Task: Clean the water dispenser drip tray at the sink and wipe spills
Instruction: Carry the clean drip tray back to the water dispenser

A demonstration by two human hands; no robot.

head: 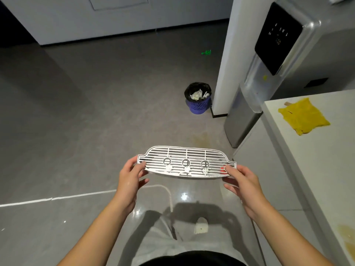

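I hold the silver slotted drip tray (185,162) level in front of me, above the grey floor. My left hand (130,177) grips its left end and my right hand (242,181) grips its right end, beside a small red mark. The tray has three round rings along its middle. The water dispenser (269,64), silver with a black touch panel, stands at the upper right. A yellow cloth (302,117) lies on the white counter (326,169) to my right. A yellowish spill (201,139) stains the floor near the dispenser's base, and another yellowish spill (347,239) marks the counter's near edge.
A blue mesh bin (198,98) with a black liner and crumpled paper stands on the floor left of the dispenser. A white pillar (226,64) rises beside the dispenser. Grey cabinets (96,20) line the far wall. A small green object (206,52) lies on the floor.
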